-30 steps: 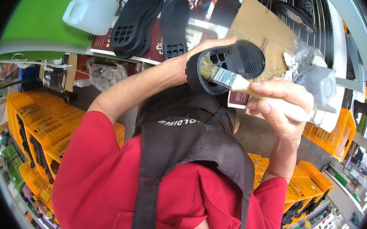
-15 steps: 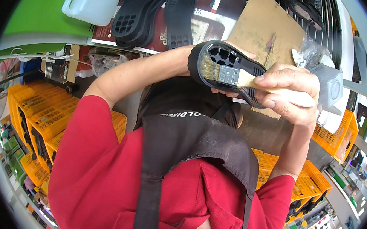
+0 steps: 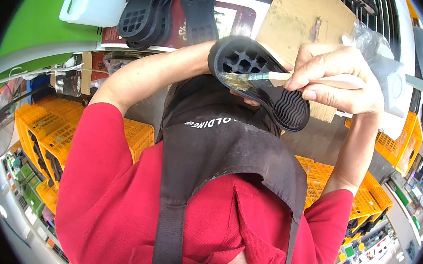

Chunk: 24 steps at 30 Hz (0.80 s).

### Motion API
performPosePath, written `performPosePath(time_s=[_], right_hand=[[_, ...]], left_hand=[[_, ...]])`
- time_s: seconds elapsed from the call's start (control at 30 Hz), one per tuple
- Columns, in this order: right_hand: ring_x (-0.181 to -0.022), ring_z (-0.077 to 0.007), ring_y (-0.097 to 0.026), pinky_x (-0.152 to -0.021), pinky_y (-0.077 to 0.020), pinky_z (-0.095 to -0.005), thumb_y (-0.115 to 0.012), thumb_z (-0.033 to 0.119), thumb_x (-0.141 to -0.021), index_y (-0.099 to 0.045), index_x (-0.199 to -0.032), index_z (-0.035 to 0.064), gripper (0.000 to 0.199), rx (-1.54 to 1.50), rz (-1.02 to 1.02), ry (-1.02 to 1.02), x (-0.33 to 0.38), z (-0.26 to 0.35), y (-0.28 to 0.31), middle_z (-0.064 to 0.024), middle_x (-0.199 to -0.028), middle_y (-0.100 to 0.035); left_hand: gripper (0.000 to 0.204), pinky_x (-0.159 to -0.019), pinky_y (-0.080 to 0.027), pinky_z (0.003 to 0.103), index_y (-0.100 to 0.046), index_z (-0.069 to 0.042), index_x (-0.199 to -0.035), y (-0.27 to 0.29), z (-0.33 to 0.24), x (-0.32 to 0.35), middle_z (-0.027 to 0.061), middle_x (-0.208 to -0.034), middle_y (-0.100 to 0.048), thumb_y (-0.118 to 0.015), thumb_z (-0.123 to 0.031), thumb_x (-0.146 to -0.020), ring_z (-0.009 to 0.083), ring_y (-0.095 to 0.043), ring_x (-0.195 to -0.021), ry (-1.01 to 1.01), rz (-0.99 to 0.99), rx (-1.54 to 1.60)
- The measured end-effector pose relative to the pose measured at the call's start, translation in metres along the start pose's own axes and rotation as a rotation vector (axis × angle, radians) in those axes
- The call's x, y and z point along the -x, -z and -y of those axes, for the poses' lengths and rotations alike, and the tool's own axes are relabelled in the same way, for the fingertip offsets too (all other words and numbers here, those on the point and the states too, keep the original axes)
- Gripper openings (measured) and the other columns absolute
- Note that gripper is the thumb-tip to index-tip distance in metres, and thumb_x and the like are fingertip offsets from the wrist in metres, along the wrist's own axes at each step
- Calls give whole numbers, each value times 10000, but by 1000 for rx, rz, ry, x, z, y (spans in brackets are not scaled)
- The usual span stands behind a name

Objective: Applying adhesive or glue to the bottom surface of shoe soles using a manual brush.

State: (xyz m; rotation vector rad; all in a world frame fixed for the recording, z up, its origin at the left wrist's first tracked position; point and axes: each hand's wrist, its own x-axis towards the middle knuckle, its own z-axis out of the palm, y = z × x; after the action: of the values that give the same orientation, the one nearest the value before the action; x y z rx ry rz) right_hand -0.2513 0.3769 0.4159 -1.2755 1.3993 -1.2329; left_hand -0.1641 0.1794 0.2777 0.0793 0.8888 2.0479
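Observation:
A black shoe sole (image 3: 292,111) is held up in front of my apron, its raised rim and honeycomb recesses facing up. My left hand (image 3: 248,100) grips it from beneath; the sole covers most of that hand, with fingertips showing along its near edge. Between the thumb and fingers of my right hand (image 3: 340,75) is the pale wooden handle of a paintbrush (image 3: 278,77). The brush is turned nearly edge-on, its bristles touching the inside of the sole near the side rim, at the wide end. Wet-looking shine shows on the bristles.
Stacked black soles (image 3: 141,15) and another sole (image 3: 199,14) lie on the bench beyond my left arm, near a white plastic jug (image 3: 96,1). Brown cardboard (image 3: 302,20), a clear plastic bag (image 3: 370,42) and a translucent container (image 3: 392,79) sit at right. Yellow crates (image 3: 63,125) stand both sides.
The brush has rolled from flat to edge-on and its bristles have moved toward the near side rim. The sole has tilted, showing more of its wavy ridged end. My right hand has shifted rightward.

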Motion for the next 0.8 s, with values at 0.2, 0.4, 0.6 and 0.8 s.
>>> performPosePath(time_s=[0.2, 0.4, 0.6, 0.8], right_hand=[[-733, -198, -592, -649, -453, -298, -671, 12, -760, -715, -942, -10, 188, 18, 3, -163, 22, -2, 0, -124, -813, -638], [-707, -190, -573, -620, -440, -313, -640, 34, -804, -700, -974, -10, 186, 230, -1, -165, 56, -4, 5, -101, -782, -616], [-861, -267, -652, -754, -515, -358, -654, 30, -790, -680, -900, -47, 136, 583, -514, -103, 112, 27, -1, -155, -1007, -690], [-705, -221, -568, -631, -459, -317, -671, 33, -801, -685, -1031, 68, 233, 836, -835, -151, 77, -4, -35, -81, -794, -609]], left_hand=[[414, -699, -555, 329, -542, -47, -1281, -6, -18, 10, 158, -983, -658, -591, -260, -928, 224, -650, -748, 251, -83, 297], [380, -667, -550, 329, -567, 9, -1170, -2, -26, 19, 168, -949, -665, -572, -294, -939, 252, -651, -725, 173, 23, 204], [612, -521, -528, 337, -542, 72, -1180, -28, -30, 8, 270, -830, -632, -361, -479, -984, 326, -626, -609, -115, -211, 396], [547, -648, -594, 401, -457, 24, -1306, -37, -23, 6, 209, -1027, -644, -326, -420, -1015, 294, -678, -758, -327, -6, 483]])
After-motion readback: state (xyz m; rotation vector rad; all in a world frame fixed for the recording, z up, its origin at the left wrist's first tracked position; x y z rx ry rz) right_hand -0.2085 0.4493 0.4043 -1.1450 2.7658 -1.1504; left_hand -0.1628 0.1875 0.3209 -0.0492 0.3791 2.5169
